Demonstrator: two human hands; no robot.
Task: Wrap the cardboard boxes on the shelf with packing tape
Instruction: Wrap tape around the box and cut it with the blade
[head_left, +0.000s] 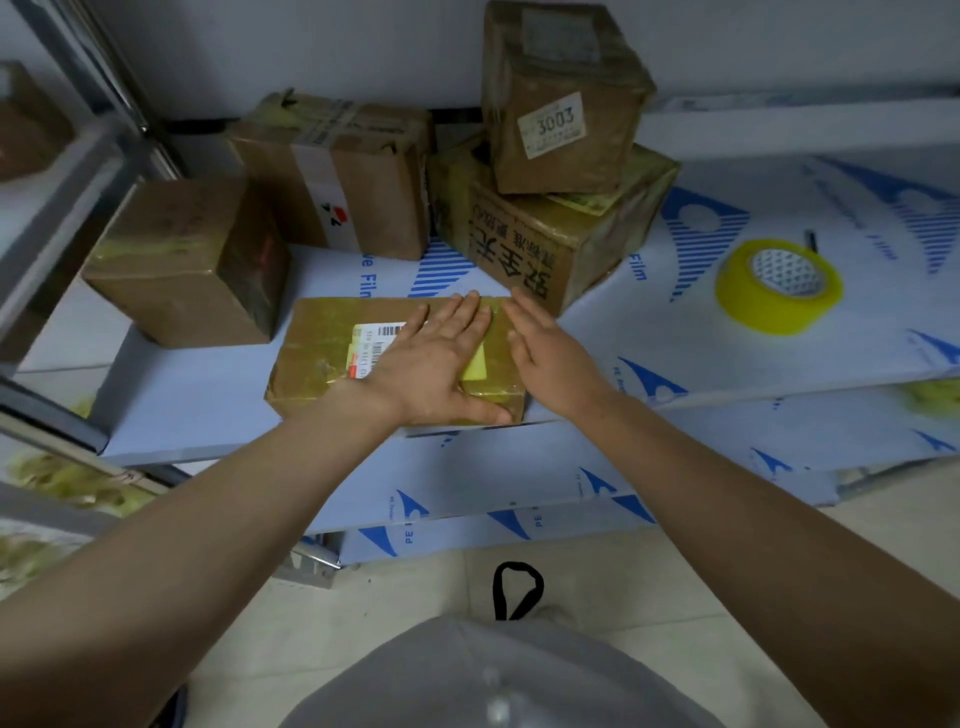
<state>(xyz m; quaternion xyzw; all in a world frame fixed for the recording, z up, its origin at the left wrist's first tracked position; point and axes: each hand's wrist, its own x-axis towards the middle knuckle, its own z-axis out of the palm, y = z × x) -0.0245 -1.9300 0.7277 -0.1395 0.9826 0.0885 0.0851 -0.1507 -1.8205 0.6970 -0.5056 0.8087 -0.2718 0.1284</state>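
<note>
- Cardboard box (322, 358), the flat one, lies at the near edge of the shelf (197, 395), its long axis running left to right across me.
- Left hand (436, 358) is spread flat on its top, fingers straight, palm pressing down, nothing gripped.
- Right hand (545, 353) is flat too, fingers straight and together at the box's right end; holding nothing.
- Tape roll (779, 283), yellow, lies flat on the shelf well apart to the right and a little farther back. The right hand is clearly the nearer one, so I reckon that's the hand to reach for it.
- Writing now: a barcode label on the flat box, half under my left hand, too small to read.
- Top stacked box (561, 98) carries a label reading "3003".
- Box beneath it (545, 244) shows big Chinese characters, upside down to me.
- Shelf sheet has blue print, "Film" readable; the sheets below show "PE".
</note>
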